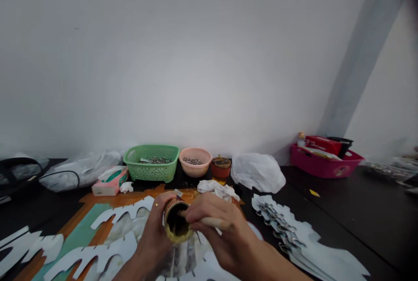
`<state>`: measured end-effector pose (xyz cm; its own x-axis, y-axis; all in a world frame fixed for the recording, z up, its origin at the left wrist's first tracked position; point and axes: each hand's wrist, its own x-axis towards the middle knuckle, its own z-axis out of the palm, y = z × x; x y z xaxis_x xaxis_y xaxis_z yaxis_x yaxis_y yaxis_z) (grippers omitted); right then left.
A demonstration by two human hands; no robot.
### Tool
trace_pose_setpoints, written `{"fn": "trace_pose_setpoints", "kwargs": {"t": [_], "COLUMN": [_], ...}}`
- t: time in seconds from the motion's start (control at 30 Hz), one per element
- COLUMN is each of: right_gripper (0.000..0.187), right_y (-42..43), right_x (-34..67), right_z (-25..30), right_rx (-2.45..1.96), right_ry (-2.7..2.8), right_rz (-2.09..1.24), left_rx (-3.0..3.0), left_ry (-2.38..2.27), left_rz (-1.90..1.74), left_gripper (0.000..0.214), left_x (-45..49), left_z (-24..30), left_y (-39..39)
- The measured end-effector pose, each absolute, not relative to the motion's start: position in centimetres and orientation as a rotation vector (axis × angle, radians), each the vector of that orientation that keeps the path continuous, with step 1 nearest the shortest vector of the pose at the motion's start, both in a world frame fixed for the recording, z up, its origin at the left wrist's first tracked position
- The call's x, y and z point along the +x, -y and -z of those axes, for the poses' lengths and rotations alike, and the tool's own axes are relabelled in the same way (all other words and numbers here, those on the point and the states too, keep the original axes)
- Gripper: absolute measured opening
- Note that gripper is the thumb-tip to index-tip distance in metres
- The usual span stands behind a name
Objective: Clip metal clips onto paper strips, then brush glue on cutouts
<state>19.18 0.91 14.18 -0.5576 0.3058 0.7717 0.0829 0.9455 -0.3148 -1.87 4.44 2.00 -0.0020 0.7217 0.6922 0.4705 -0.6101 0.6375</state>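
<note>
My left hand (154, 235) is wrapped round a jar (179, 238) with a yellowish crusted rim, its dark mouth tilted toward me. In my right hand (225, 222) is a brush with a pale handle (214, 222); its working end goes into the jar and is hidden there. Below and left of my hands lie white cut pieces with scalloped edges (88, 255). Just beyond my hands rests a crumpled white cloth or tissue (219, 190).
At the back stand a green basket (152, 171) and a pink bowl (195, 170) of small metal items, a reddish-brown pot (221, 168), a plastic bag (257, 172) and a tissue box (110, 182). Right are clipped white pieces (305, 233) and a magenta basket (323, 163).
</note>
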Motion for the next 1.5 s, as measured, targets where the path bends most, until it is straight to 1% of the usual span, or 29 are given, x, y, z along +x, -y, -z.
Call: {"fn": "trace_pose_setpoints", "kwargs": {"t": [0.1, 0.2, 0.33, 0.43, 0.5, 0.63, 0.73, 0.9, 0.97, 1.1, 1.27, 1.5], "right_gripper": [0.02, 0.012, 0.009, 0.006, 0.009, 0.024, 0.031, 0.038, 0.04, 0.042, 0.043, 0.041], "right_y": [-0.7, -0.6, -0.6, -0.9, -1.3, -2.5, -3.3, -4.2, -4.7, -5.8, -7.3, -9.2], "right_x": [20.0, 21.0, 22.2, 22.9, 23.4, 24.2, 24.4, 24.1, 23.9, 23.7, 23.5, 23.0], "right_z": [-14.1, -14.5, -15.7, -16.6, -17.0, -17.3, -17.0, -15.3, -14.6, -13.2, -10.8, -7.9], "right_rx": [-0.358, -0.464, -0.512, -0.545, -0.56, -0.559, -0.564, -0.628, -0.647, -0.676, -0.715, -0.699], "right_ry": [2.019, 1.894, 1.745, 1.602, 1.501, 1.292, 1.18, 1.117, 1.064, 0.988, 0.931, 0.808], "right_rz": [-0.387, -0.405, -0.408, -0.471, -0.539, -0.681, -0.763, -0.895, -0.937, -1.018, -1.106, -1.228], "left_rx": [2.016, 1.953, 1.749, 1.719, 1.714, 1.616, 1.588, 1.595, 1.608, 1.627, 1.665, 1.702], "left_ry": [-1.289, -1.327, -1.397, -1.425, -1.429, -1.392, -1.407, -1.468, -1.488, -1.527, -1.55, -1.589], "left_rz": [-1.626, -1.579, -1.428, -1.367, -1.359, -1.346, -1.305, -1.269, -1.244, -1.222, -1.266, -1.208], "left_gripper": [0.049, 0.049, 0.058, 0.063, 0.064, 0.068, 0.069, 0.073, 0.07, 0.065, 0.068, 0.071], "left_x": [-2.0, -2.1, -2.3, -2.6, -2.8, -2.9, -2.9, -3.1, -3.2, -3.4, -3.6, -3.0], "left_z": [-1.9, -1.5, -0.7, -0.1, 0.1, -0.1, -0.3, -1.1, -1.4, -1.6, -1.3, -2.1], "left_y": [-4.0, -3.8, -3.5, -3.4, -3.4, -3.4, -3.2, -2.7, -2.7, -3.1, -3.8, -4.3]}}
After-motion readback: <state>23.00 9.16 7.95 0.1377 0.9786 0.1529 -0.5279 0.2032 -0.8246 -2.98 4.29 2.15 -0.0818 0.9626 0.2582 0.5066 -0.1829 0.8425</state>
